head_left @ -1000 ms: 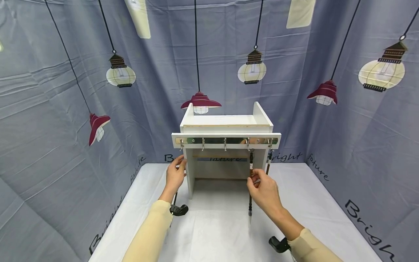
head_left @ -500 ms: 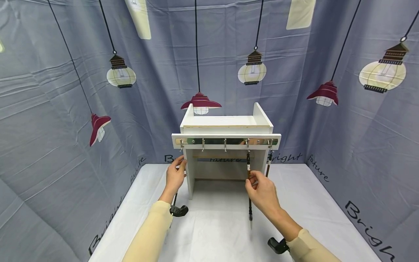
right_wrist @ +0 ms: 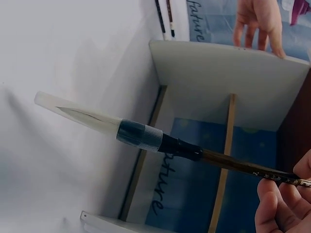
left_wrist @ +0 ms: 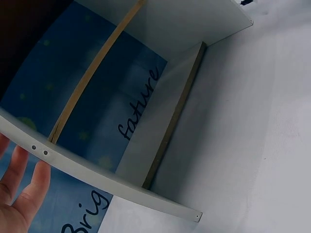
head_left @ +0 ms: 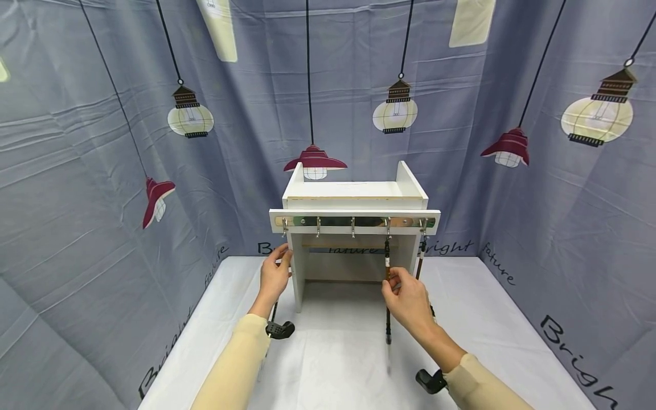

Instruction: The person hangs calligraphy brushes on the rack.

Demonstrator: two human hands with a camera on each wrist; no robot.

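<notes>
My right hand (head_left: 408, 297) pinches the brown handle of a calligraphy brush (right_wrist: 223, 161) between thumb and fingers. The brush hangs nearly upright, tip down, under the second hook from the right; I cannot tell whether its loop is on that hook. In the right wrist view, a clear cap covers its pale bristles (right_wrist: 90, 116). My left hand (head_left: 274, 279) rests its extended fingers against the outer side of the left panel of a white wooden shelf (head_left: 355, 203). The shelf's front board carries a metal strip with several hooks (head_left: 353, 228).
Another brush (head_left: 421, 259) hangs from the rightmost hook. Two brushes (right_wrist: 170, 14) lie or hang beyond the left panel in the right wrist view. White cloth (head_left: 338, 353) covers the table, and grey-blue printed curtains (head_left: 246, 114) surround it.
My right hand has shifted slightly left with the brush, whose top now lines up under the second hook from the right. The left hand has stayed in place.
</notes>
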